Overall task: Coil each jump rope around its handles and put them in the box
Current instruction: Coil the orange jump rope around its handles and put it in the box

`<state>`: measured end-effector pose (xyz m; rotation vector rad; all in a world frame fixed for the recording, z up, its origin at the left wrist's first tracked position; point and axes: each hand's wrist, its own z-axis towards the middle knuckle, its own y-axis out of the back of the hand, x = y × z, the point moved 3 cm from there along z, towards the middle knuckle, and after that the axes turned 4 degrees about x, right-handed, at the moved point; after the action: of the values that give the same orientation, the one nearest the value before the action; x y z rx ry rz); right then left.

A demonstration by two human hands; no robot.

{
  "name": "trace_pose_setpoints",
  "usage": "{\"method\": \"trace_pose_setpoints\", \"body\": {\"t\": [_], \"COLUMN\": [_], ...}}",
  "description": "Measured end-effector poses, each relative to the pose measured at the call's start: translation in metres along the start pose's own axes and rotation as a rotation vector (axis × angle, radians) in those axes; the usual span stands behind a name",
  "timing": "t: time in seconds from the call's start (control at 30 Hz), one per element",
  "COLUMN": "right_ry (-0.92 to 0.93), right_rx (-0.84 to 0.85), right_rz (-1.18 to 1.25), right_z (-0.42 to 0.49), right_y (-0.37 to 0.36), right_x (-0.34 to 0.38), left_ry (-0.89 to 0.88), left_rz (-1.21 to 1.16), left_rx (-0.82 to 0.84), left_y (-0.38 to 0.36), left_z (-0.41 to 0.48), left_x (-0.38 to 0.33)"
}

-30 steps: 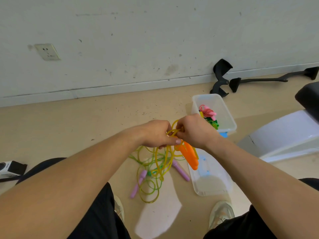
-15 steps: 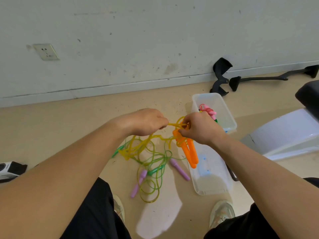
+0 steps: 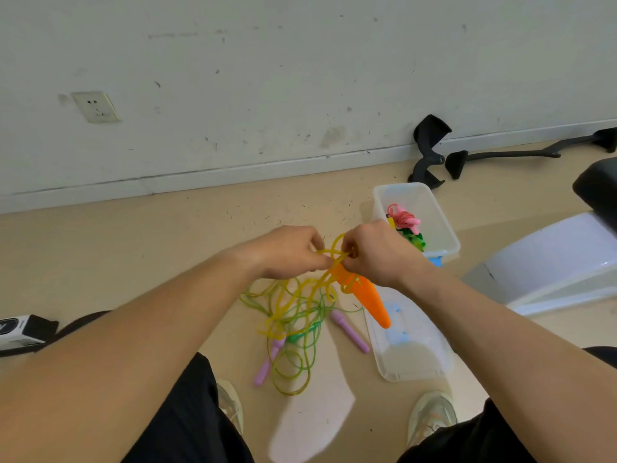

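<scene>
yellow jump rope (image 3: 293, 305): its cord hangs from between my two hands in loose, untidy loops down to the floor (image 3: 133, 255), in front of my knees and to the left of the box. A few turns sit at the top of the handles.
orange handles (image 3: 370, 302): both are held together, with their tips slanting down and to the right, above the lid.
right hand (image 3: 377, 253): my fingers are curled round the top of the orange handles, with yellow cord bunched at my fingertips.
left hand (image 3: 287, 252): I pinch the yellow cord between thumb and fingers, just beside my right hand.
green jump rope (image 3: 293, 379): it lies uncoiled on the floor under my hands, and its loops are tangled with the yellow ones.
purple handles (image 3: 350, 330): they lie apart, one near the lid and the other lower left by my left foot.
box (image 3: 409, 195): this clear plastic box stands on the floor beyond my right hand, near the wall (image 3: 300, 78).
pink rope (image 3: 402, 220): it is coiled inside the box.
green rope (image 3: 414, 238): it is bundled in the box just below the pink one.
lid (image 3: 410, 359): it is clear with blue clips and lies flat on the floor between the box and my right shoe (image 3: 432, 412).
wall socket (image 3: 96, 106): it is on the wall at upper left.
</scene>
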<state>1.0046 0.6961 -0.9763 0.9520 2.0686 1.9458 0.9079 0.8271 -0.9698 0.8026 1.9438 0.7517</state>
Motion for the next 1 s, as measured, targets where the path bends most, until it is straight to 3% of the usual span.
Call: {"method": "trace_pose_setpoints", "body": {"t": [0.23,0.47,0.63,0.7,0.77,0.83,0.87,1.0], "right_ry": [-0.005,0.001,0.004,-0.009,-0.049,-0.093,-0.12,-0.076], "right_rx": [-0.015,0.031,-0.033,-0.027,0.005,0.009,0.001,-0.039], "right_rz": [0.047,0.015,0.029,0.018,-0.028,-0.045,-0.034,0.006], "right_z": [-0.002,-0.001,-0.001,-0.002,-0.002,-0.003,-0.004,-0.005], "right_y": [-0.006,-0.01,-0.009,-0.009,-0.011,-0.012,-0.01,0.0], "right_x": [0.001,-0.001,-0.004,-0.006,-0.015,-0.025,-0.029,-0.025], "left_ry": [-0.088,-0.075,-0.096,-0.106,-0.121,-0.079,-0.046,0.246], "left_rz": [0.168,0.271,0.154,0.149,-0.04,-0.137,-0.066,0.233], "left_rx": [-0.041,0.061,-0.003,0.046,0.063,0.013,0.01,0.269], "left_y": [-0.008,-0.009,0.007,0.013,0.021,0.03,0.032,0.018], "left_z": [0.011,0.006,-0.001,-0.007,-0.012,-0.014,-0.014,-0.016], "left_x": [-0.018,-0.019,-0.022,-0.026,-0.025,-0.016,-0.011,0.016]}}
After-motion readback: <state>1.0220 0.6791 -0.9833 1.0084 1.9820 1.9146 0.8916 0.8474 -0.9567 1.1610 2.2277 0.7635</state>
